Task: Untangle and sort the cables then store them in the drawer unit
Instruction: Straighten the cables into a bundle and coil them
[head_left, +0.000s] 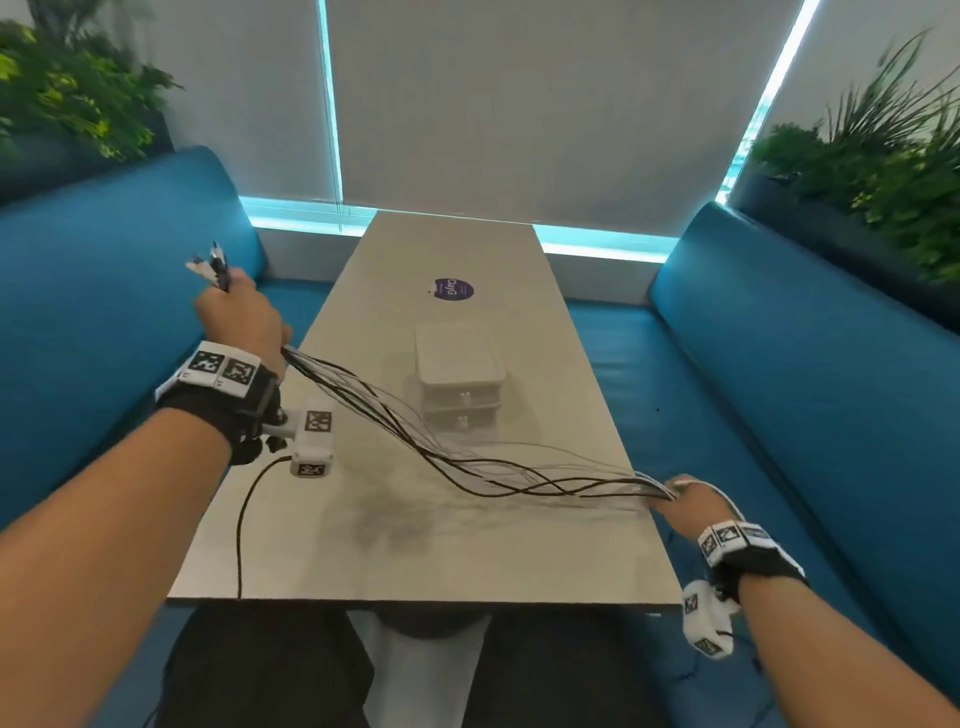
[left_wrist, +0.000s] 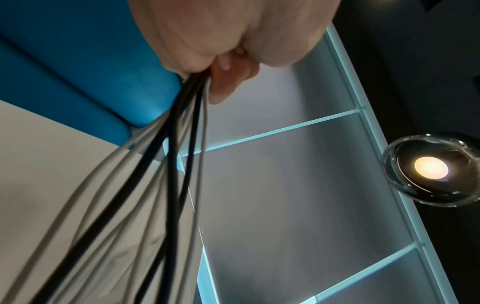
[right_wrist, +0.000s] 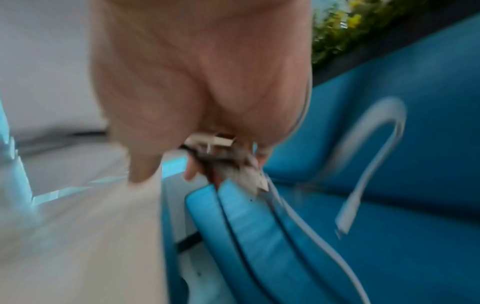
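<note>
A bundle of several black and grey cables (head_left: 441, 447) stretches over the table between my two hands. My left hand (head_left: 244, 317) is raised at the table's left edge and grips one end, with several plugs (head_left: 210, 265) sticking out above the fist. In the left wrist view the cables (left_wrist: 179, 148) run down from my curled fingers (left_wrist: 226, 82). My right hand (head_left: 685, 501) grips the other end at the table's right edge; in the blurred right wrist view, plugs (right_wrist: 221, 150) show in its fist and a white cable end (right_wrist: 363, 174) dangles free. A white drawer unit (head_left: 460, 379) stands mid-table, drawers shut.
The beige table (head_left: 415, 545) has a purple sticker (head_left: 453, 289) at its far end. Blue benches (head_left: 779, 389) flank both sides, with plants behind them. A black wire (head_left: 241, 519) from my wrist camera hangs over the near left edge. A lit lamp (left_wrist: 431, 170) hangs overhead.
</note>
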